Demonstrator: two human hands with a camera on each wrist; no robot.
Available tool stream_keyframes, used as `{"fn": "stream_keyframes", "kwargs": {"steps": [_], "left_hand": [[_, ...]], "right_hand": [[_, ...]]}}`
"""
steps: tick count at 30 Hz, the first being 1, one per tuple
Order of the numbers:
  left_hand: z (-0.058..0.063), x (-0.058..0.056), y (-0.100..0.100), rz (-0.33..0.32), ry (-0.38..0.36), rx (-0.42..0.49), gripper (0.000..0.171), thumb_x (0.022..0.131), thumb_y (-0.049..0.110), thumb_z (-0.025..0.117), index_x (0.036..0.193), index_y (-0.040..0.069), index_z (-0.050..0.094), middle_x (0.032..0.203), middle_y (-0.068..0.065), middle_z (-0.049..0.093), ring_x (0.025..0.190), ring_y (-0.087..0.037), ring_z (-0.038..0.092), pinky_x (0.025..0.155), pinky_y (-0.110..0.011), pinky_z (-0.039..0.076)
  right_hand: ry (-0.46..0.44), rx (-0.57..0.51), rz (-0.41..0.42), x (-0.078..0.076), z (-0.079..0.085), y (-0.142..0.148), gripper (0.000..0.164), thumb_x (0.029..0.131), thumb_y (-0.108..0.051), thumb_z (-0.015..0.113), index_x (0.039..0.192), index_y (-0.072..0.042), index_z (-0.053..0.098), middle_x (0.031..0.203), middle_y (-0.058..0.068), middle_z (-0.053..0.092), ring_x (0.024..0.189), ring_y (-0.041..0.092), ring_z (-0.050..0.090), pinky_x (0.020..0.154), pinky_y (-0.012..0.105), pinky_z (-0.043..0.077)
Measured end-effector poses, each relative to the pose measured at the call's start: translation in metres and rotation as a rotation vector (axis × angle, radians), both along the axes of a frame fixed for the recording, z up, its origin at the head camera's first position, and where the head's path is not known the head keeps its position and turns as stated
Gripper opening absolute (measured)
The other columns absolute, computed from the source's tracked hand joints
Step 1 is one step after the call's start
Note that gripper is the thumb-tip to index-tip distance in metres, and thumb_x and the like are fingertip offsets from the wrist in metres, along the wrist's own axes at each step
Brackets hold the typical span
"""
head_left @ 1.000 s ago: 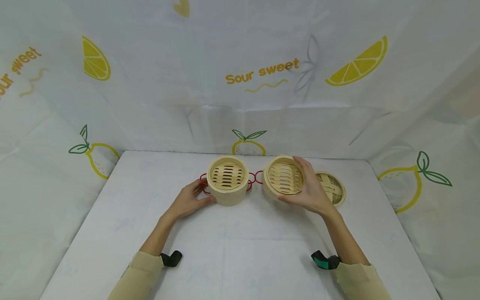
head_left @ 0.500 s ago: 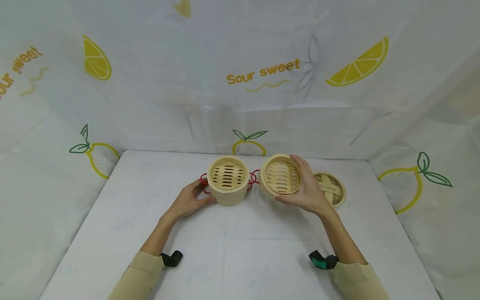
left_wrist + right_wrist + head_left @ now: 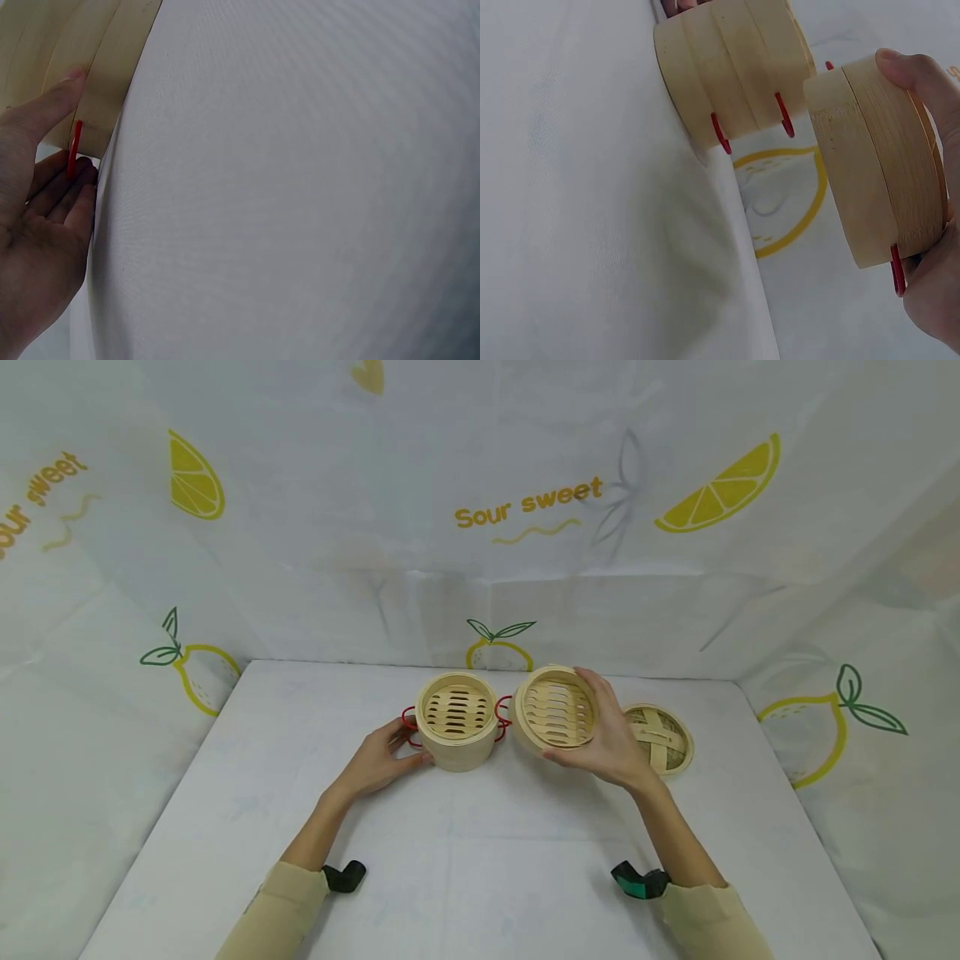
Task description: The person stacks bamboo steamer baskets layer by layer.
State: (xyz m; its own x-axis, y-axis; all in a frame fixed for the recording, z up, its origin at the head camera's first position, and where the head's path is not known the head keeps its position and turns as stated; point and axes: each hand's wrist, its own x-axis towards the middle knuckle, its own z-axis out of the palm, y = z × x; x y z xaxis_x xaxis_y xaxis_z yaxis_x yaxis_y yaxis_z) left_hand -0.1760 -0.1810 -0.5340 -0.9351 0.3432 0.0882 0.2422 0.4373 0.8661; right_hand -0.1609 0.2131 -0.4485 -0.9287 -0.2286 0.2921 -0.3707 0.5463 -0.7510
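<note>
On the table stands a stack of small bamboo steamers point(image 3: 459, 755) with a slatted top and red side loops. My left hand point(image 3: 380, 761) holds its left side, the thumb lying on the wall in the left wrist view and the fingers around a red loop point(image 3: 74, 146). My right hand point(image 3: 611, 745) grips another bamboo steamer basket point(image 3: 557, 717) by its right side. The right wrist view shows this basket point(image 3: 874, 154) tilted and raised off the table, close beside the stack point(image 3: 731, 71). Its slatted inside faces the head camera.
A woven bamboo lid point(image 3: 662, 740) lies on the white table point(image 3: 480, 868) to the right, behind the right hand. White lemon-printed sheeting point(image 3: 337, 568) rises along the table's back and sides.
My right hand has moved left with the steamer basket, bringing it up beside the stack and slightly higher. More of the lid shows. My left hand stays in place.
</note>
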Motion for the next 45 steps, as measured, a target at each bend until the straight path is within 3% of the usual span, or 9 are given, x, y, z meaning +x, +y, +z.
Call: {"fn": "stream_keyframes", "kwargs": {"steps": [14, 26, 31, 45], "left_hand": [[0.000, 0.000, 0.000, 0.003, -0.011, 0.004, 0.074, 0.094, 0.024, 0.088, 0.155, 0.001, 0.053, 0.159, -0.021, 0.058, 0.155, -0.041, 0.052, 0.129, -0.050, 0.048], [0.000, -0.001, -0.001, 0.000, -0.008, -0.004, 0.074, 0.092, 0.024, 0.090, 0.154, 0.003, 0.055, 0.159, -0.018, 0.060, 0.155, -0.037, 0.053, 0.129, -0.045, 0.047], [0.000, -0.001, 0.000, -0.003, -0.006, 0.006, 0.073, 0.092, 0.022, 0.090, 0.154, 0.003, 0.056, 0.159, -0.018, 0.060, 0.155, -0.036, 0.053, 0.130, -0.044, 0.047], [0.001, 0.000, 0.000, 0.005, -0.011, 0.006, 0.074, 0.093, 0.023, 0.089, 0.154, 0.002, 0.055, 0.159, -0.020, 0.059, 0.155, -0.039, 0.052, 0.129, -0.049, 0.048]], "right_hand": [[0.003, -0.044, 0.035, -0.002, 0.003, -0.011, 0.135, 0.061, -0.024, 0.107, 0.169, -0.007, 0.028, 0.172, 0.018, 0.036, 0.159, 0.041, 0.038, 0.132, 0.069, 0.035], [0.000, -0.078, 0.048, -0.001, 0.005, -0.019, 0.136, 0.060, -0.023, 0.107, 0.170, -0.013, 0.028, 0.171, 0.015, 0.037, 0.159, 0.040, 0.038, 0.133, 0.068, 0.034], [0.005, -0.085, 0.061, -0.001, 0.005, -0.022, 0.137, 0.060, -0.022, 0.107, 0.170, -0.010, 0.027, 0.172, 0.016, 0.036, 0.160, 0.040, 0.037, 0.134, 0.069, 0.032], [0.009, -0.100, 0.089, -0.003, 0.007, -0.034, 0.136, 0.060, -0.021, 0.108, 0.170, -0.010, 0.027, 0.173, 0.014, 0.033, 0.160, 0.038, 0.037, 0.135, 0.065, 0.032]]}}
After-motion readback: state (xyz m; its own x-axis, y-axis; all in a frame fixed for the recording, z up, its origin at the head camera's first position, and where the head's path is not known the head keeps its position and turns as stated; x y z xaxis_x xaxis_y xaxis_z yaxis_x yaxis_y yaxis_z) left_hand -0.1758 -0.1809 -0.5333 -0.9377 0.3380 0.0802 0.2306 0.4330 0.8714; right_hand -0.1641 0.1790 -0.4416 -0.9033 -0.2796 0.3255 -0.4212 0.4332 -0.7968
